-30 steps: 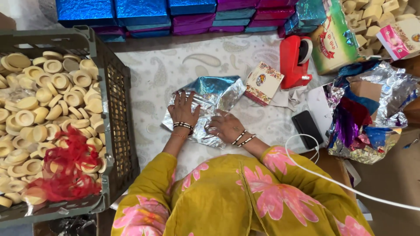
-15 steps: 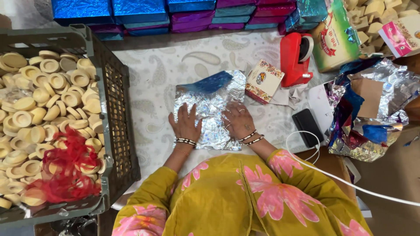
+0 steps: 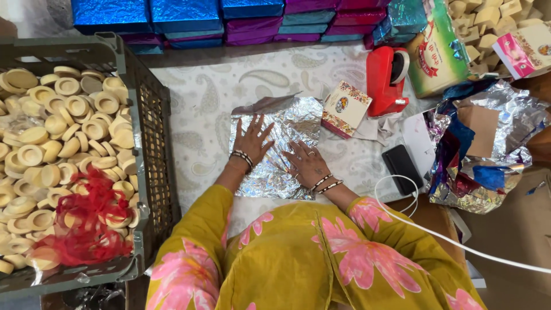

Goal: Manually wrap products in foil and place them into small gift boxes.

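While pressed flat under both open palms, lay thin, light and crinkly: silver foil sheet [image 3: 275,146].
Held nothing in either grip, left hand [image 3: 252,139] and right hand [image 3: 305,163] splayed; best pinched at free edges beyond fingertips, tear-prone.

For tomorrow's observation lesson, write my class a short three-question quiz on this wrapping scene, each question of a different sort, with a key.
1. True or false: both hands lie flat on the silver foil sheet.
2. Which thing stands closest to the foil's right edge? A) black phone B) small printed box C) grey crate
3. Fill in: the red net lies in the crate on the round tan ____.

Key:
1. True: left hand and right hand press on it, fingers spread.
2. B.
3. Discs.
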